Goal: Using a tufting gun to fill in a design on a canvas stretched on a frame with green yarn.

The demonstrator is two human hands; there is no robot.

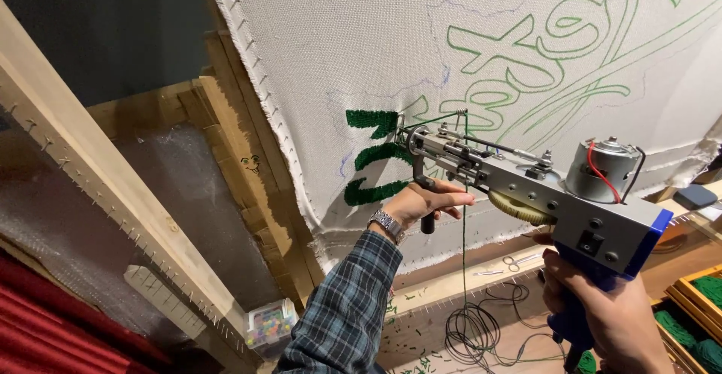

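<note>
A grey metal tufting gun (526,193) with a blue grip and a silver motor points its needle at a white cloth (361,50) stretched on a wooden frame. My right hand (609,317) is wrapped around the blue rear handle. My left hand (425,202), with a metal watch and a plaid sleeve, grips the black front handle under the gun's nose. Green yarn (464,231) runs down from the gun. Beside the needle tip sit three tufted green patches (376,156). Green outlines (571,50) of a design cover the cloth to the right.
The wooden frame post (248,171) stands left of the cloth, and a second frame bar (113,186) with nails slants at far left. A coiled black cable (481,329) lies below. A clear box of coloured pins (271,323) and green yarn cones (703,314) are nearby.
</note>
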